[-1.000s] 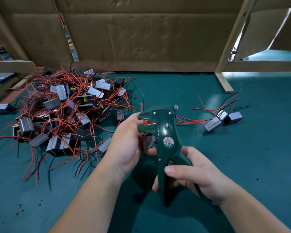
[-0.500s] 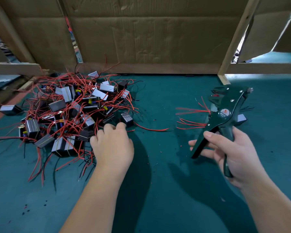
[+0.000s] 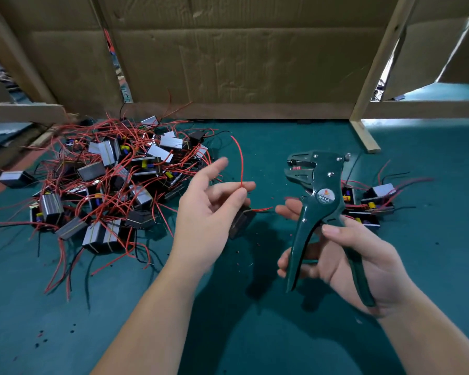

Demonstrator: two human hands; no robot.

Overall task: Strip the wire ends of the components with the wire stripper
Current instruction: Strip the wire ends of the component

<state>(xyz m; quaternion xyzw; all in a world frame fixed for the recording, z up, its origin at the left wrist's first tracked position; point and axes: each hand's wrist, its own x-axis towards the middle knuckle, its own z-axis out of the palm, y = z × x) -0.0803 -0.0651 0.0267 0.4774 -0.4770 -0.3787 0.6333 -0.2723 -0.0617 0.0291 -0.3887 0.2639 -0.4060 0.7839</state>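
The component (image 3: 241,222), a small dark block, is sitting just under the left hand (image 3: 211,212) and above the tabletop (image 3: 255,334). It is lying between the tangled pile of components (image 3: 106,185) on the left and the wire stripper (image 3: 318,201) on the right. Whether it is hanging by its lead or being cradled, I cannot tell.

The left hand's fingers (image 3: 236,197) are pinching one red wire (image 3: 241,163) partway along, and the wire is curving upward from the pinch, so its free end is pointing up and away from the tool. A shorter red lead (image 3: 263,209) is sticking out sideways toward the right hand (image 3: 363,263).

The right hand is curling its fingers round both spread handles of the wire stripper, holding it upright with the jaws standing open and facing left. They are sitting just right of the pinched wire and apart from it.

The coming move seems to be turning on this: the wire's long axis is running nearly vertical while the jaw mouth is opening sideways. The left hand, the nearer one, is probably going to have to tip the end over into the jaws.
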